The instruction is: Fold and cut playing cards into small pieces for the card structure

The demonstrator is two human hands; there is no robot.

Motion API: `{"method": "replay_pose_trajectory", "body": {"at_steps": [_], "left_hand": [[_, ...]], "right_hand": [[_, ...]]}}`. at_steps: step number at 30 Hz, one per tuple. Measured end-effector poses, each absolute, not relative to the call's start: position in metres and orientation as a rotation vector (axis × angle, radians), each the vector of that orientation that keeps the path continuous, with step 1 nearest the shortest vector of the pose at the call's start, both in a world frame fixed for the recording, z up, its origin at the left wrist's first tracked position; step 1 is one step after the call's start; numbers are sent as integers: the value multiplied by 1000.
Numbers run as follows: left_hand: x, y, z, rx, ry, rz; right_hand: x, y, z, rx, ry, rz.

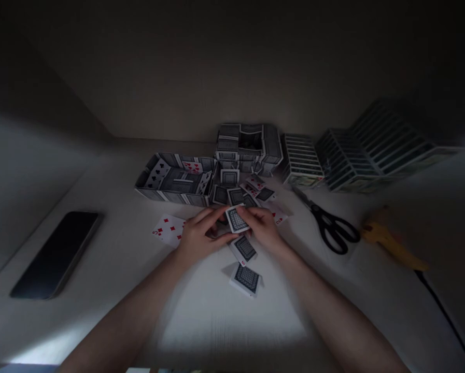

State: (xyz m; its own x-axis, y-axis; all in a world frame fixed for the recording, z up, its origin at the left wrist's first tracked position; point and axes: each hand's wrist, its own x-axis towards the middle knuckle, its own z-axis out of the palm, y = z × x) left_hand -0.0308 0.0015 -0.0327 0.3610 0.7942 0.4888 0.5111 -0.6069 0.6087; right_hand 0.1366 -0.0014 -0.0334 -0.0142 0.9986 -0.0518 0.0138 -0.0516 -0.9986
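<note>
Your left hand (199,235) and right hand (261,228) pinch a patterned-back playing card (237,220) between them, fingers closed on its edges, apparently to hold it tilted, at frame centre below card-built walls (248,147), though blur clouds the fingertips.

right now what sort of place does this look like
Probably a home desk used for a craft hobby: structures built from playing cards stand on a white desktop, beside black-handled scissors, what seems a yellow corded glue gun, and a smartphone.
</note>
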Motion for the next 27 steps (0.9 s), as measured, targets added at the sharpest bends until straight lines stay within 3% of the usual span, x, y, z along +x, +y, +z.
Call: {"method": "replay_pose_trajectory", "body": {"at_steps": [16, 27], "left_hand": [[-31, 2, -33, 2287, 1182, 1117], [-30, 1, -32, 2267, 1200, 1149]], "right_hand": [[136, 0, -34, -1184, -1182, 1398], [136, -2, -36, -1275, -1240, 1322]]}}
